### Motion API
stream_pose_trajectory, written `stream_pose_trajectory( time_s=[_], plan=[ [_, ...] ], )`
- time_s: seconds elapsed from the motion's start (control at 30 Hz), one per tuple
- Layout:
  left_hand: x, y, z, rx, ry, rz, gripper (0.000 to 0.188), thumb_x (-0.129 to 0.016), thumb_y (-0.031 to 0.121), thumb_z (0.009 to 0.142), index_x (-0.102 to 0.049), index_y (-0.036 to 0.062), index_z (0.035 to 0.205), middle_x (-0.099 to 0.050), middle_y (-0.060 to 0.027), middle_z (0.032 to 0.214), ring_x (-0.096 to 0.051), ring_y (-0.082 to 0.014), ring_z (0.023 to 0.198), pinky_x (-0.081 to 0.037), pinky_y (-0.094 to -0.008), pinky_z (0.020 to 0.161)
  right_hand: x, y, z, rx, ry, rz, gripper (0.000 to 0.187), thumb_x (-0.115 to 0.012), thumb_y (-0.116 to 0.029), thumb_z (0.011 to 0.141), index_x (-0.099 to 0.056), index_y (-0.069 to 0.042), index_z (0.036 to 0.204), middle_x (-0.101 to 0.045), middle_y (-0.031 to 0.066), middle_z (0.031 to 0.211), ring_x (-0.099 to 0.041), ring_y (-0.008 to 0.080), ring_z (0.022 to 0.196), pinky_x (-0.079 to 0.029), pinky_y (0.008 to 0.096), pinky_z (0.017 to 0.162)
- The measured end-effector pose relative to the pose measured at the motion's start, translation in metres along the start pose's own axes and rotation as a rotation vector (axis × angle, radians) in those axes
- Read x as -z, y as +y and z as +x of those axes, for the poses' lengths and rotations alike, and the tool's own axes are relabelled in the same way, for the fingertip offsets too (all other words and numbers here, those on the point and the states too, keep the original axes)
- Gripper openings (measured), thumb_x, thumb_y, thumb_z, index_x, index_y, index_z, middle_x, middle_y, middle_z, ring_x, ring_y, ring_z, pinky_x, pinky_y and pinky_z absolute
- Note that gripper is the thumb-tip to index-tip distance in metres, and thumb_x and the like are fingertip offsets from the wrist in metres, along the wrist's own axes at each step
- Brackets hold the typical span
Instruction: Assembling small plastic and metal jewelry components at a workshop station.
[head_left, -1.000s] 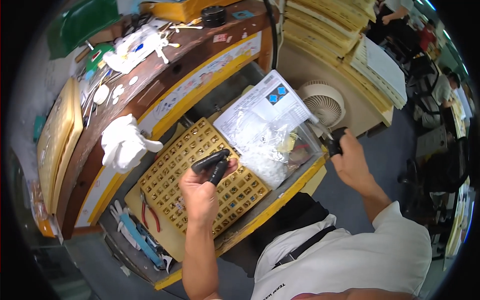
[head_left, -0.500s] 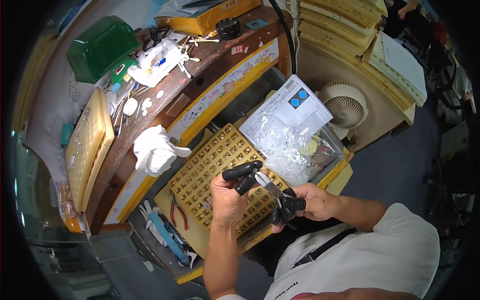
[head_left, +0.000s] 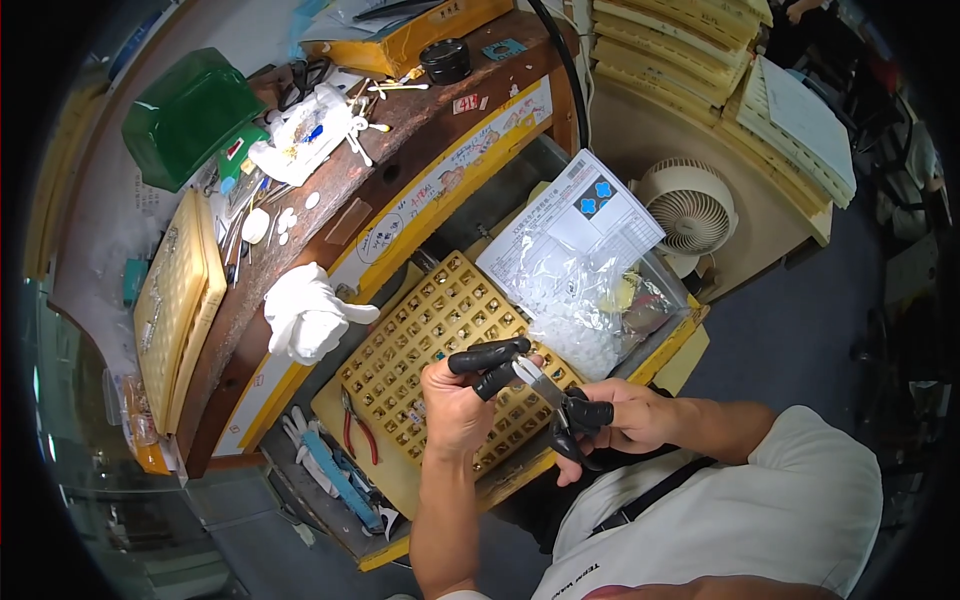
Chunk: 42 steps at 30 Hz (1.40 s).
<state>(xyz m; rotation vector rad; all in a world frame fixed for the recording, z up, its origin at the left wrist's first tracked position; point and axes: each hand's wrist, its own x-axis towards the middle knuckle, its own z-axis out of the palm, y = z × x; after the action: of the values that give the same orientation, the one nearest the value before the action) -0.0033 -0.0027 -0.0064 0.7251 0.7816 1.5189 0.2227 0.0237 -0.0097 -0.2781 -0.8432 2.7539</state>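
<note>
My left hand [head_left: 457, 412] has black finger covers on its thumb and forefinger, which are pinched together. Whatever sits between those fingertips is too small to make out. Wrapped around the black handles of small pliers [head_left: 543, 386] is my right hand [head_left: 625, 412], also with black finger covers. The metal jaws point up and left, right at the left fingertips. Beneath both hands lies a yellow tray [head_left: 345, 400] with rows of square pockets, many holding small shiny pieces. Red-handled pliers [head_left: 359, 428] rest on the tray's left part.
A printed sheet [head_left: 545, 215] and clear plastic bags [head_left: 575, 285] lie beyond the tray in the open drawer. White gloves [head_left: 308, 312] hang at the bench edge. A green container [head_left: 190, 120] and loose tools crowd the bench. A fan [head_left: 692, 215] stands at right, under stacked trays [head_left: 675, 60].
Both hands and the pliers sit slightly lower in view. The lower fingers of my right hand have spread a little away from the pliers' handles.
</note>
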Motion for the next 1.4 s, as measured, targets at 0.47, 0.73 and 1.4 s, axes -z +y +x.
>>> stream_pose_trajectory(
  time_s=[0.47,0.73,1.4],
  plan=[
    [0.0,-0.003,-0.002,-0.003,0.0,0.036,0.022,-0.071,-0.009,0.083,-0.069,-0.0086,0.105,-0.071,-0.023,0.105,-0.073,-0.0345,0.092,-0.06,-0.0436,0.086,-0.001,0.01,-0.001,0.007,0.0,0.208,0.029,-0.045,-0.025,0.104,-0.053,0.002,0.097,-0.055,0.0142,0.077,-0.056,0.0234,0.067,-0.048,0.0369,0.058],
    [0.003,0.01,0.008,0.098,0.034,0.378,0.019,-0.068,-0.012,0.085,-0.067,-0.0092,0.103,-0.072,-0.0163,0.101,-0.072,-0.0239,0.092,-0.06,-0.0347,0.087,0.02,-0.015,-0.017,0.121,0.023,0.012,0.035,-0.042,-0.018,0.105,-0.052,0.012,0.119,-0.065,0.028,0.113,-0.067,0.0394,0.108,-0.052,0.0473,0.1],
    [0.0,0.016,-0.005,0.024,-0.241,1.712,0.025,-0.066,-0.01,0.055,-0.067,-0.0076,0.079,-0.054,-0.0181,0.085,-0.05,-0.0347,0.093,-0.046,-0.0421,0.081,0.035,-0.072,-0.082,0.435,1.057,-1.582,0.008,-0.058,-0.003,0.086,-0.059,0.004,0.087,-0.059,0.0143,0.081,-0.057,0.0242,0.067,-0.044,0.0341,0.061]
  ],
)
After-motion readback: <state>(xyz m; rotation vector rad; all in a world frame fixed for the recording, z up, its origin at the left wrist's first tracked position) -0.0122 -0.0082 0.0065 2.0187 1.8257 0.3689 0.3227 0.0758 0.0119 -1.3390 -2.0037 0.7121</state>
